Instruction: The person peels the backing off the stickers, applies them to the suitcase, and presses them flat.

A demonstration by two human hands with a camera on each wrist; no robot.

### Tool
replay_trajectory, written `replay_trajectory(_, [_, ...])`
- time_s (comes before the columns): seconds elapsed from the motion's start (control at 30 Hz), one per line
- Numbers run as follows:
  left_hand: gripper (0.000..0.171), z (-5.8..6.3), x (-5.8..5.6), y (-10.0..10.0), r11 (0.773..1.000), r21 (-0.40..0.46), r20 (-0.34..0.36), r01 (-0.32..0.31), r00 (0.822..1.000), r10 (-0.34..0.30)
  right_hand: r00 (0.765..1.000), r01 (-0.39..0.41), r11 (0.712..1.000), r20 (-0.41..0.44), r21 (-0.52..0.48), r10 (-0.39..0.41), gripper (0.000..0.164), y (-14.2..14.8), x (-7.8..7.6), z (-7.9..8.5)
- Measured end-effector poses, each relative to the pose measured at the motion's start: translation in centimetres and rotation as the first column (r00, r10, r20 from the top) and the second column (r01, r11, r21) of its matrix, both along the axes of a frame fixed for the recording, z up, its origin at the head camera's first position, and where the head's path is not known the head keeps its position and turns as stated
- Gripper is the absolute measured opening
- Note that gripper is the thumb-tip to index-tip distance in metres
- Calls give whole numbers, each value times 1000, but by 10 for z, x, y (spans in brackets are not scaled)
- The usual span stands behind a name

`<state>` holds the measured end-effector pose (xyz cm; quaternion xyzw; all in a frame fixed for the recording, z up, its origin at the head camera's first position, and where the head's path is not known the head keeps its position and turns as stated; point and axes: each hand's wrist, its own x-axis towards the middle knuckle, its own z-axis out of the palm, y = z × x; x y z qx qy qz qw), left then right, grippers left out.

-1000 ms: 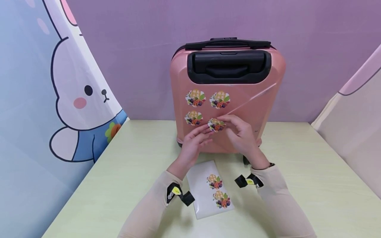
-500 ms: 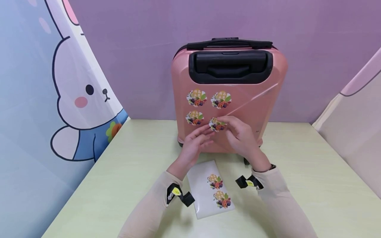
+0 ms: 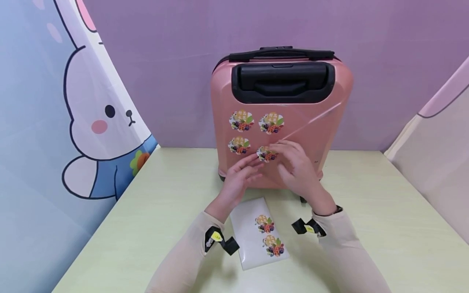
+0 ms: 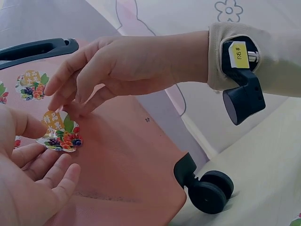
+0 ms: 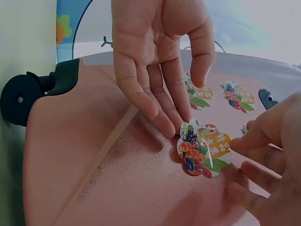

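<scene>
A fruit-print sticker lies against the front of the pink suitcase, low in a two-by-two group. My left hand is at its lower left edge, palm turned up and fingers loosely extended. In the right wrist view, that hand's fingertips meet the rim of the sticker, while the thumb stays off it. My right hand hovers at the upper right edge with relaxed, slightly bent fingers. The left wrist view has the right hand's fingertips just above the sticker. Three matching stickers sit flat on the shell.
Below the suitcase, a white backing sheet with two fruit stickers lies on the pale green table. The suitcase stands upright near the purple back wall, black handle on top. A caster wheel shows at one lower corner.
My right hand has shifted slightly right, and its fingers have loosened from the sticker's upper right edge. The left hand, the sticker and the backing sheet look unmoved.
</scene>
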<state>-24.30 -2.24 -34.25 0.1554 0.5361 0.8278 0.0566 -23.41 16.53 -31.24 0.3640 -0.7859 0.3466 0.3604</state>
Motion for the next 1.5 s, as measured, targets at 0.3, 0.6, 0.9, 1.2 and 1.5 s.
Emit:
replay_trajectory(0.3, [46,-1,-1,0,1000,-4,5,5,1000,-5,992,-116,967,-78,-226,101,36,0,-1,-2])
replay_trajectory(0.6, [46,0,-1,-3,999,-29,-3,20,1000,-20,946,-178,932,207,-315,250,29,-5,0,-6])
replay_trajectory(0.9, [48,1,0,-7,997,-65,-5,44,999,-45,914,-109,945,343,-310,217,22,-8,-6,-12])
replay_trajectory(1.2, [50,-1,-2,-12,994,-92,-11,58,998,-60,905,-110,935,354,-338,234,23,-9,-9,-11])
replay_trajectory(1.5, [52,-3,-2,-16,993,-86,-21,80,996,-82,904,-112,930,352,-351,241,23,-9,-10,-11])
